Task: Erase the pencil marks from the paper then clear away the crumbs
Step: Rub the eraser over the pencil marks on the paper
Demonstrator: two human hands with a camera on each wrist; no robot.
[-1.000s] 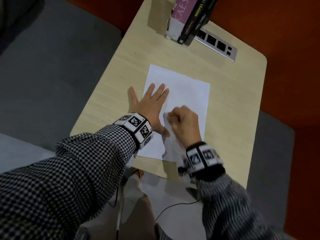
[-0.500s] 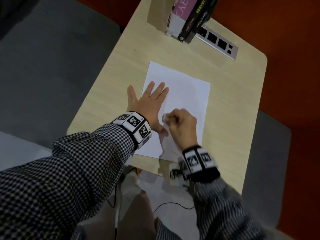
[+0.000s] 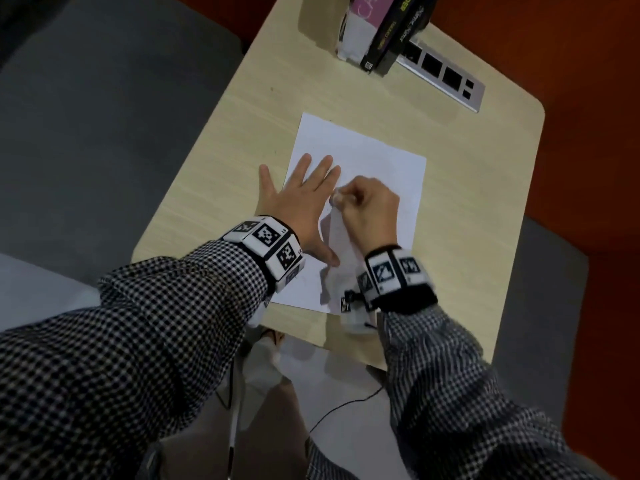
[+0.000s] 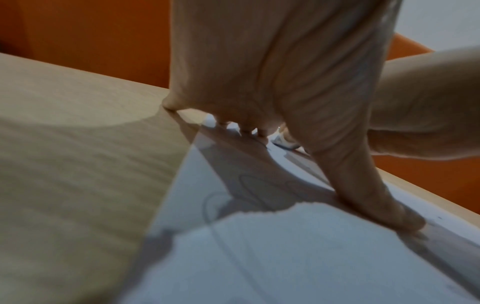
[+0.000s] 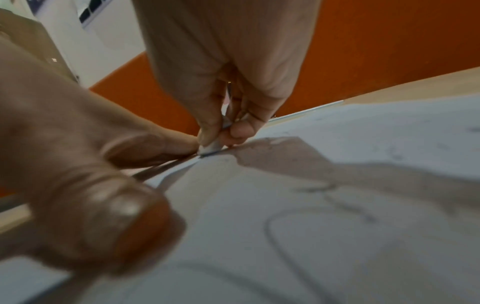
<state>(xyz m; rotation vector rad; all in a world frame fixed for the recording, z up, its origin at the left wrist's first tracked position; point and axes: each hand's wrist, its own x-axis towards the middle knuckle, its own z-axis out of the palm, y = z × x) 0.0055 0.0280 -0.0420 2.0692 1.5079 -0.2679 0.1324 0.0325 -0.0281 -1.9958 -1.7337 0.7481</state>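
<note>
Small white eraser (image 5: 211, 148) mostly buried in right hand's (image 3: 370, 213) curled fingers, faint looping pencil marks (image 4: 249, 189) blurred and partly under left hand (image 3: 298, 206), upright books (image 3: 377, 26) cropped by top edge.

From my remote seat I saw a pale wooden desk (image 3: 467, 202) with rounded corners. At its far edge stood 3 books (image 3: 377, 29), leaning together: 1 with a pink and white cover, 2 with dark spines carrying yellow and white lettering too cut off to read. Just beside them on the right a grey socket strip (image 3: 446, 79) was set in the desktop, showing dark square openings. An orange wall or panel (image 3: 588, 98) ran behind and to the right of the desk. Grey carpet (image 3: 104, 116) lay to the left. Below the near edge a thin black cable (image 3: 343, 407) curled across a light surface.
</note>
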